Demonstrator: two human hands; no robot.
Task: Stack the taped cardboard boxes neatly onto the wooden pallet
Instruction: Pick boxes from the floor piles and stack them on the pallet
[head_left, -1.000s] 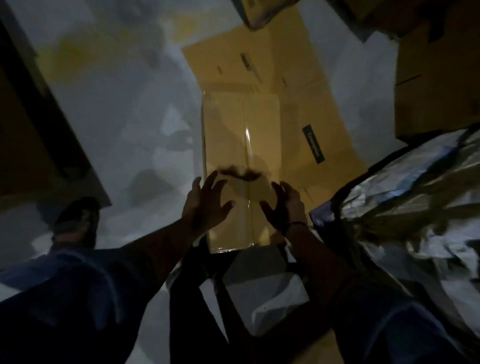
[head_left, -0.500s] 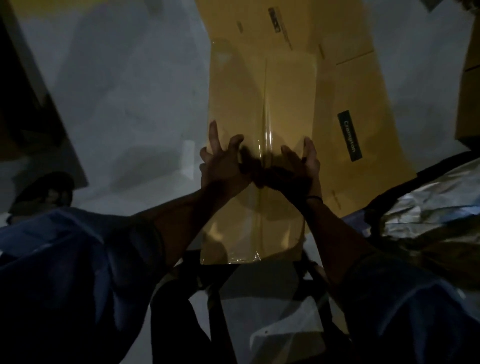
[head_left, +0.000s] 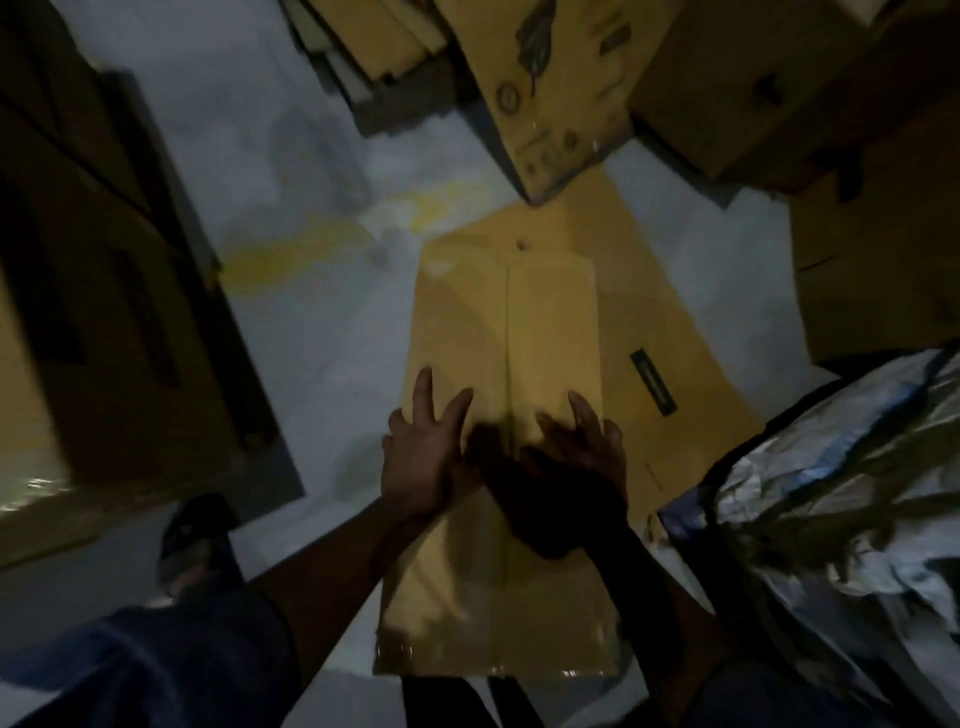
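The room is dim and crowded with cardboard. A grey concrete floor (head_left: 311, 171) runs through the middle, marked by a smear of yellow paint (head_left: 322, 247). The taped cardboard box (head_left: 545, 322) stands in the centre of the view on a flattened cardboard sheet (head_left: 670, 312), which lies on the floor and bears a dark label (head_left: 653, 383) (its print is too blurred to read). The left hand (head_left: 421, 457) and right hand (head_left: 582, 457) lie side by side on the box's top, either side of its taped seam. Each grip is wide, with fingers spread and closed round nothing. A tall carton (head_left: 104, 322) fills the left edge, a printed carton (head_left: 540, 88) leans in above, and more brown cartons (head_left: 872, 249) stack up on the right. Crumpled silvery sheeting (head_left: 831, 499) lies just beside the box at lower right. A sandalled foot (head_left: 195, 540) rests on the floor at lower left.
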